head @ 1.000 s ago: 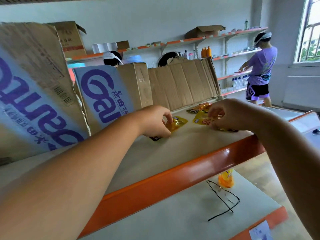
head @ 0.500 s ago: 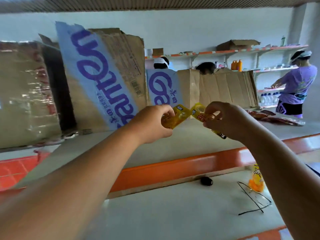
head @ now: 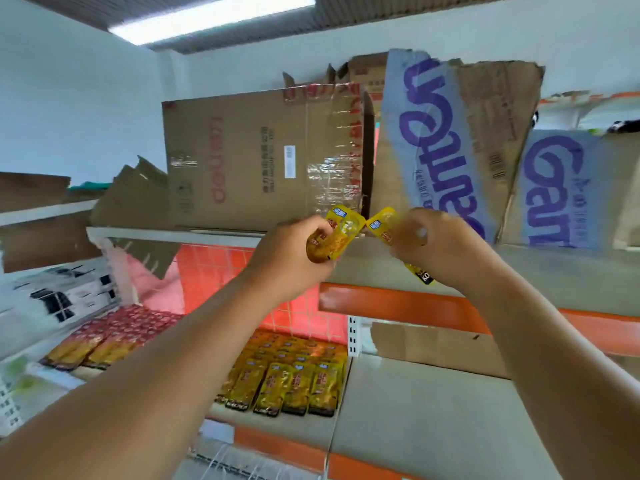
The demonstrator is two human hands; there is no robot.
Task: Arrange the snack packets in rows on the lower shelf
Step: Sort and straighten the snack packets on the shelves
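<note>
- The left hand (head: 287, 258) is raised in front of the upper shelf. Its fingers are curled round a yellow snack packet (head: 334, 237), which sticks up and to the right out of the grip.
- The right hand (head: 446, 247) is just beside it at the same height and pinches a second yellow packet (head: 380, 224). That packet's top points toward the left hand, and its dark bottom end shows below the fingers.
- The two packets' top corners come close together between the hands; whether they touch cannot be told.
- Well below and left of the left hand, red and orange packets (head: 104, 337) lie on a neighbouring shelf.
- Below the hands, between the forearms, rows of yellow packets (head: 294, 375) lie flat on the lower shelf (head: 294, 429).
- Behind the left hand stands a taped brown cardboard box (head: 263, 161).
- Behind the right hand leans a torn cardboard sheet with purple lettering (head: 440, 143).
- Just under the right hand runs the orange shelf edge (head: 398, 306).
</note>
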